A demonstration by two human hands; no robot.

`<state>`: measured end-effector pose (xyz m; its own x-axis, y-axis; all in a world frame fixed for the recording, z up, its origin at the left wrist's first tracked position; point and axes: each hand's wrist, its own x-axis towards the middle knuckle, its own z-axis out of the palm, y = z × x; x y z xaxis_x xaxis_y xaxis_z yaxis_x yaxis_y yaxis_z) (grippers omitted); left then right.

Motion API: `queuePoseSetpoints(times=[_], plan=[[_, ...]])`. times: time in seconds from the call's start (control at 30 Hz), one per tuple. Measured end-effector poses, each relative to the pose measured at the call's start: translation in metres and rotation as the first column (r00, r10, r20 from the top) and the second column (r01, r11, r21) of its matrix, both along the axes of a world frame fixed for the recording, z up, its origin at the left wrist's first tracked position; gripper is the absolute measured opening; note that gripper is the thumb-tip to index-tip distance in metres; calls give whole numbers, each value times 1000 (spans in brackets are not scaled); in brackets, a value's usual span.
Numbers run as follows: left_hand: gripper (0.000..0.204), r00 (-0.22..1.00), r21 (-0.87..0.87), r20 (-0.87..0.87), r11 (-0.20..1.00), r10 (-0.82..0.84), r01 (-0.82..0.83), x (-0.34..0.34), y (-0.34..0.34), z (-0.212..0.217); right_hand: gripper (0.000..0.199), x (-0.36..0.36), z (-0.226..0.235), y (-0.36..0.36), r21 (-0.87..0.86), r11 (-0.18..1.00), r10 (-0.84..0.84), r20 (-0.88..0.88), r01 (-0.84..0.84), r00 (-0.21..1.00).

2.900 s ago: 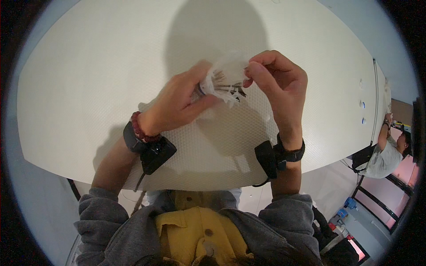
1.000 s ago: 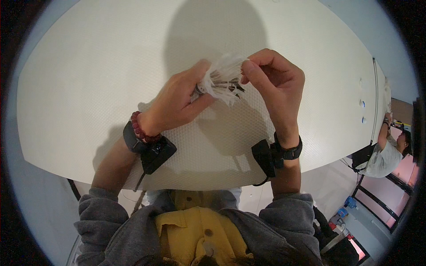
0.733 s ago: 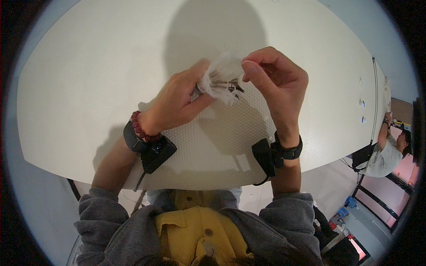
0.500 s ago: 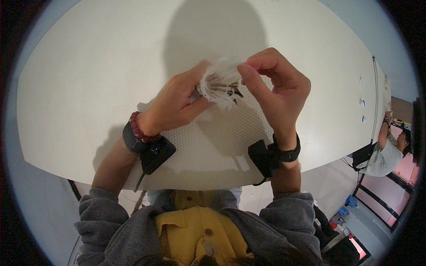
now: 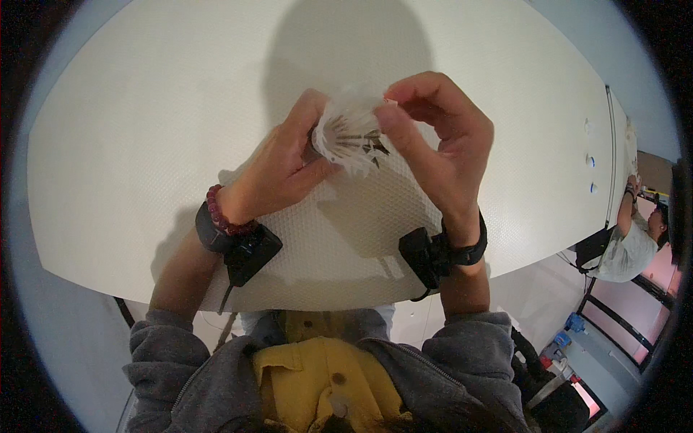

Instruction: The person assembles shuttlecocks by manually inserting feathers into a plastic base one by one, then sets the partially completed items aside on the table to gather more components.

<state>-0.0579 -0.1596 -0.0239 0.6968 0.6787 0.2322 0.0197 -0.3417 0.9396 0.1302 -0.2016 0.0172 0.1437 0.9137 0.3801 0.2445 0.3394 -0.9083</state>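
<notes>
Both hands raised over white bench [image 5: 144, 144], approx. centre of view: left hand [image 5: 285, 169] fingers clenched on the 9 o'clock side of a small crumpled clear plastic bag [image 5: 350, 133] w/ dark thin items inside (too small to tell what), right hand [image 5: 440, 144] pinching its 3 o'clock edge betw. thumb & forefinger. Bag held off the bench, betw. the two hands. Black wrist units on both wrists, red bead bracelet [image 5: 220, 214] on left; another person [image 5: 632, 242] at 4 o'clock, well apart.

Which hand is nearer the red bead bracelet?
Left: the red bead bracelet sits on that wrist, just below the left hand. The right hand is across the clear plastic bag.
</notes>
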Motion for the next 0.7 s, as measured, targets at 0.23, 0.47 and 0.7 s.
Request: queuePoseSetpoints(times=[0.23, 0.47, 0.7], plan=[[41, 998, 134, -32, 990, 54, -49, -1, -1, -5, 20, 0, -2, -3, -105, 982, 173, 141, -159, 975], [46, 984, 294, 47, 939, 172, -178, 6, 3, -10, 31, -3, -3, -5, 58, 992, 80, 414, -114, 907], [41, 976, 248, 50, 944, 211, -217, 3, 4, -6, 40, -7, -9, -6, 241, 968, -58, 487, -70, 872]])
